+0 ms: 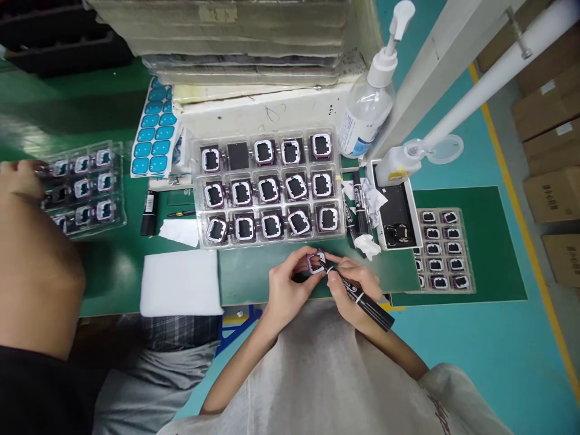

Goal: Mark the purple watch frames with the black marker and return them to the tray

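Observation:
Between the fingertips of my left hand is a small purple-rimmed square frame that looks like a watch case. My right hand is closed around a black marker pen, whose tip meets the frame's inner edge or lies very close to it. Just beyond my hands stands a clear plastic tray with similar frames in its pockets. One pocket in its back row shows only a black square pad.
Markers and crumpled tissue lie right of the tray, beside a white box and a pump bottle. Leftward are a white cloth, blue sticker sheets and a co-worker's hand at another tray.

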Tool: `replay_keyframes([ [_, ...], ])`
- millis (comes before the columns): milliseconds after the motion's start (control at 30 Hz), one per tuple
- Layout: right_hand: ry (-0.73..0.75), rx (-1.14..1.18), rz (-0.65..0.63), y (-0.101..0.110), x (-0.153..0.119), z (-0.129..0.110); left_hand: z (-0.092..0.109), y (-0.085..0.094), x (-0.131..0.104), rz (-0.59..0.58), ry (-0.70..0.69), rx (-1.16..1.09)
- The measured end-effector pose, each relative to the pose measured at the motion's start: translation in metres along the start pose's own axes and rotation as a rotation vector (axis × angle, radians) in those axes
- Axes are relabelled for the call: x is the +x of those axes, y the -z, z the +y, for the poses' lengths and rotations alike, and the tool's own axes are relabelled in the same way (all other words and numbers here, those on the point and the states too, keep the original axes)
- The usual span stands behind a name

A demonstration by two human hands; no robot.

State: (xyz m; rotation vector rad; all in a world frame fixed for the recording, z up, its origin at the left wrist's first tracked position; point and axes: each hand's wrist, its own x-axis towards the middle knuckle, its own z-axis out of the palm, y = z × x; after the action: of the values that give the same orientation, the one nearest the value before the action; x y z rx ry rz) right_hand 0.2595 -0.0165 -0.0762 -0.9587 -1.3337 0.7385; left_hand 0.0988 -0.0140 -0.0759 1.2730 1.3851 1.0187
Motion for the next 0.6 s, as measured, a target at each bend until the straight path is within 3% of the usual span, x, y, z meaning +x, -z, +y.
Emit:
replay_keyframes([
  [167,-0.032,0.108,0.143,0.003,-0.012,0.010,0.010,0.011,0.000,0.036,-0.147,0.146],
  [300,-0.078,0.103,0.277,0.003,-0.019,0.020,0.040,0.039,0.019,0.186,-0.363,0.424],
  [367,-0.085,0.109,0.265,0.003,-0.020,0.022,0.058,0.059,0.044,0.258,-0.435,0.564],
  [467,-0.087,0.101,0.245,0.003,-0.021,0.024,0.077,0.091,0.102,0.306,-0.465,0.712],
  [600,-0.113,0.115,0.246,0.005,-0.022,0.024,0.077,0.125,0.179,0.254,-0.389,0.909],
])
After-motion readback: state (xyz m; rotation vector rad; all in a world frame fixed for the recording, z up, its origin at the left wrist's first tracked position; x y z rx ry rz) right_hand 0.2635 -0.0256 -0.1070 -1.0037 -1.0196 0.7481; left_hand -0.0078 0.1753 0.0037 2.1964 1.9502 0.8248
